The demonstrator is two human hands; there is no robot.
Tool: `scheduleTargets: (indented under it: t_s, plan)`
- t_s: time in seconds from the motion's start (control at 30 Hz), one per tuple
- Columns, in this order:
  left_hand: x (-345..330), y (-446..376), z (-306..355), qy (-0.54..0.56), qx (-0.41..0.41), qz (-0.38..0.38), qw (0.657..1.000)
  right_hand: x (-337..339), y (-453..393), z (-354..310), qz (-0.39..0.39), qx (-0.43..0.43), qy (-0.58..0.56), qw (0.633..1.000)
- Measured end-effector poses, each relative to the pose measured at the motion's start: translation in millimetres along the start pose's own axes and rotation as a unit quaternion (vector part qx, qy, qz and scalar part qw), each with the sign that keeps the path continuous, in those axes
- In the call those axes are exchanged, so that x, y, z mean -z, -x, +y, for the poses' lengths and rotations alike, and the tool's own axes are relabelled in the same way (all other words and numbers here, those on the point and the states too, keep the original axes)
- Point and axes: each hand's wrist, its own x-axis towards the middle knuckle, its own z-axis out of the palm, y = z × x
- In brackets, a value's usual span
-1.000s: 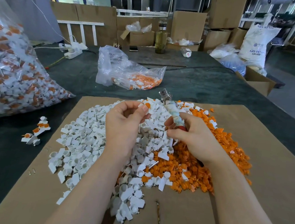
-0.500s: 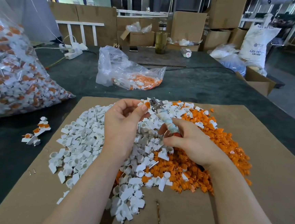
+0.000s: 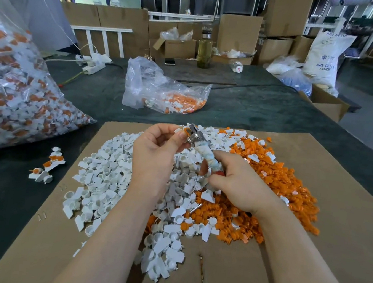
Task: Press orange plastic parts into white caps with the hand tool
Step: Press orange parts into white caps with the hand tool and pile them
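Observation:
My left hand (image 3: 157,157) pinches a white cap with an orange part (image 3: 185,131) between thumb and fingertips, above the heap. My right hand (image 3: 238,184) grips the tape-wrapped handle of the hand tool (image 3: 203,149). The tool's metal head touches the orange part in the cap. Beneath my hands lies a heap of loose white caps (image 3: 110,175) on the left. A heap of orange parts (image 3: 274,185) lies on the right. Both heaps rest on a sheet of cardboard (image 3: 342,234).
A big clear bag of assembled caps (image 3: 15,103) lies at the left. A few finished caps (image 3: 48,165) sit on the dark table cover beside it. A smaller open bag of orange parts (image 3: 162,94) lies behind the cardboard. Boxes, a bottle (image 3: 204,48) and sacks stand at the back.
My right hand has swung the tool's head left and down until it meets the cap in my left hand. My left hand has stayed nearly still.

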Motion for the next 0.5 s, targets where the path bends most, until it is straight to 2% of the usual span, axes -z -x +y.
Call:
scheduleTargets:
  t_s: [0.37, 0.43, 0.5]
  plan:
    - [5.9, -3.1, 4.4, 0.024, 0.025, 0.004, 0.999, -8.0, -3.2, 3.3, 0.046, 0.017, 0.055, 0.997]
    - [15.3, -7.3, 9.0, 0.077, 0.045, 0.044, 0.995, -6.9, -2.9, 3.4, 0.078, 0.02, 0.085, 0.993]
    - [31.1, -17.1, 13.9, 0.157, 0.067, 0.135, 0.976, -4.6, -3.2, 5.5, 0.117, 0.019, 0.098, 0.988]
